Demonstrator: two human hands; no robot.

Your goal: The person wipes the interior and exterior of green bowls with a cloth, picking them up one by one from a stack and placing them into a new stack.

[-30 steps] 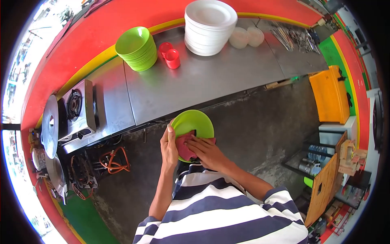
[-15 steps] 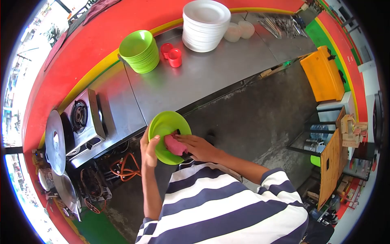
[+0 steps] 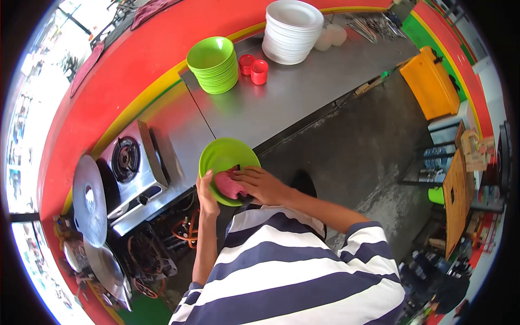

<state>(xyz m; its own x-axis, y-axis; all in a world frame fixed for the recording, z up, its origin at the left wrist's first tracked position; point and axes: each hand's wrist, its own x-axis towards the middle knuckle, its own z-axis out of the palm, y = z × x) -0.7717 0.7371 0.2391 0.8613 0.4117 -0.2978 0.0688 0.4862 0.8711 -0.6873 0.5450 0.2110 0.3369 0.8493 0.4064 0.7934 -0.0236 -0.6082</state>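
A green bowl (image 3: 225, 154) is tilted in front of my chest, its inside facing up toward me. My left hand (image 3: 207, 194) grips the bowl by its left rim, thumb over the edge. Inside the bowl, my right hand (image 3: 261, 185) presses a pink cloth (image 3: 228, 186) with dark edges against the surface. Its fingers lie over the cloth and partly hide it. On the steel counter (image 3: 281, 105) beyond stands a stack of green bowls (image 3: 215, 70), with red cups (image 3: 259, 72) beside it.
A tall stack of white plates (image 3: 290, 38) stands at the back, near cutlery (image 3: 374, 27). To the left are a gas stove (image 3: 130, 160) and a large metal lid (image 3: 89, 200). An orange container (image 3: 430, 86) and a wooden board (image 3: 456, 200) are on the right.
My view has shifted, so the counter items appear farther right. The bowl has turned slightly in my left hand, and my right hand with the cloth remains inside it.
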